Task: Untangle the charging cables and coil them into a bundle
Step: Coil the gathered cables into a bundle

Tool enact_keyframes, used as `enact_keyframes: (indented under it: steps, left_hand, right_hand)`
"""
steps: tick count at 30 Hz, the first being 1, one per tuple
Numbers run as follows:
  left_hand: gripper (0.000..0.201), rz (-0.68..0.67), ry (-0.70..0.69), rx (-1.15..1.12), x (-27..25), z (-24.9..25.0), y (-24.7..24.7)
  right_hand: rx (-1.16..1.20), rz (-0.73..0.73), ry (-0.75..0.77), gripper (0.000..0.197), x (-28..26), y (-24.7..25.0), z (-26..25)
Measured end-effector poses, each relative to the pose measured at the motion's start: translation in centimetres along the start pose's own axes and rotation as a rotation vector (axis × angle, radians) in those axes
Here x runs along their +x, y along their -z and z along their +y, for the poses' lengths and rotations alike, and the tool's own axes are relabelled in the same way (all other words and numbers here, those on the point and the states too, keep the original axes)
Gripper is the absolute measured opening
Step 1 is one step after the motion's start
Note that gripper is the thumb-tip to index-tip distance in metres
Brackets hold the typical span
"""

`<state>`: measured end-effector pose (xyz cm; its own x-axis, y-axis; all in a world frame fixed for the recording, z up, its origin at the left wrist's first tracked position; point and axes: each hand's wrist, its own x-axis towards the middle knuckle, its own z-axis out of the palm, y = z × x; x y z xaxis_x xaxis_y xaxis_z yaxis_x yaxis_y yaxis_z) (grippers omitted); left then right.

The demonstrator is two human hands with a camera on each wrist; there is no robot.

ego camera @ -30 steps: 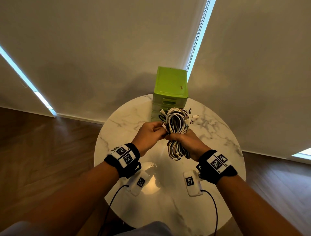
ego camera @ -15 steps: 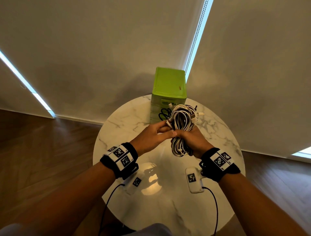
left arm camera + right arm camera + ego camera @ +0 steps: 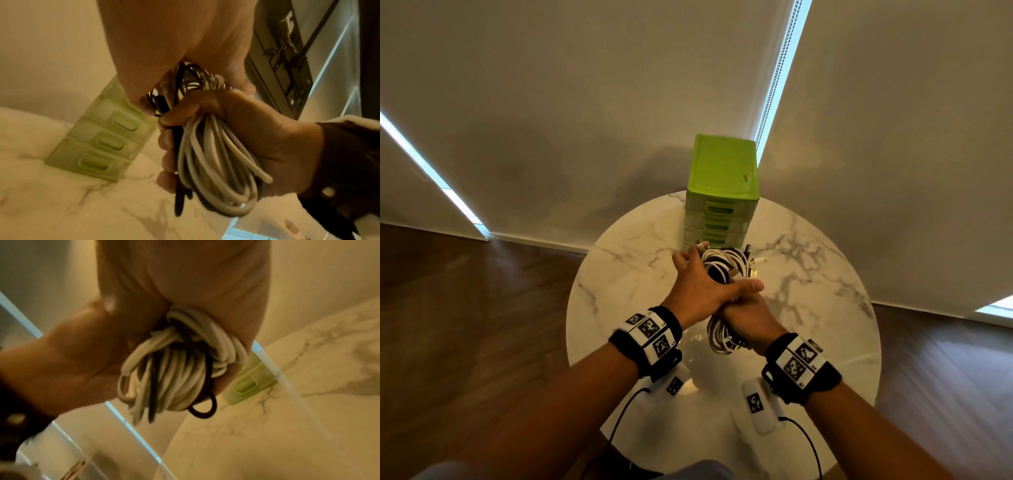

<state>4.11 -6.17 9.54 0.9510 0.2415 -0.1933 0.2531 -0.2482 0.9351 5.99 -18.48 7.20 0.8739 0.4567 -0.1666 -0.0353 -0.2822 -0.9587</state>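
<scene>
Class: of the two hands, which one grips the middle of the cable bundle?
The right hand, fingers wrapped round the bundle; the left hand lies over it.

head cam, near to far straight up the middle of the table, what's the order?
Wrist bands → right hand → left hand laid over it → upper loops of the cable bundle → green drawer unit at the far edge of the marble table → window blinds.
</scene>
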Motion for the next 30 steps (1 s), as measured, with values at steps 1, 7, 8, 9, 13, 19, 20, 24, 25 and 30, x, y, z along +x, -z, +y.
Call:
enact_keyframes:
  steps: [1, 7, 8, 9, 13, 19, 20, 24, 25, 30]
  left_hand:
    - [0.110, 0.028, 0.023, -0.018, 0.0, -0.5, -0.3]
    - [0.067, 0.009, -0.007, -0.227, -0.4, -3.7, -1.3]
    - [0.062, 0.025, -0.016, -0.221, -0.4, -3.9, -1.7]
    - [0.059, 0.042, -0.019, -0.204, -0.4, -4.0, -2.0]
    - [0.064, -0.031, 0.015, -0.129, 1.2, -4.1, -3.0]
    - [0.065, -0.194, 0.060, -0.349, 7.1, -4.4, -2.9]
    - [0.051, -0.133, 0.095, -0.408, 8.0, -4.7, -2.8]
    - [0.024, 0.049, 0.270, -0.532, 11.7, -8.3, -3.4]
    - [0.024, 0.068, 0.319, -0.538, 12.6, -9.3, -3.7]
    - [0.022, 0.139, 0.446, -0.589, 16.9, -12.6, -5.7]
  right_hand:
    - [-0.066, 0.003, -0.003, 0.028, 0.1, -0.2, 0.6]
    - [-0.216, -0.021, -0.101, 0.040, -0.2, -0.4, 2.9]
    - [-0.166, -0.032, -0.094, 0.043, -0.4, -0.5, 3.1]
    - [-0.106, -0.040, -0.084, 0.046, -0.3, -0.6, 3.6]
    - [0.112, -0.007, -0.065, 0.050, 0.6, 0.2, 4.9]
    - [0.319, 0.217, -0.323, 0.026, 4.4, 4.1, 6.9]
    - [0.359, 0.253, -0.347, 0.022, 5.0, 4.8, 7.2]
    - [0.416, 0.273, -0.348, 0.022, 6.8, 6.8, 8.4]
    - [0.415, 0.261, -0.342, 0.023, 7.1, 7.1, 8.8]
    - [0.455, 0.239, -0.315, 0.033, 7.1, 7.5, 10.6]
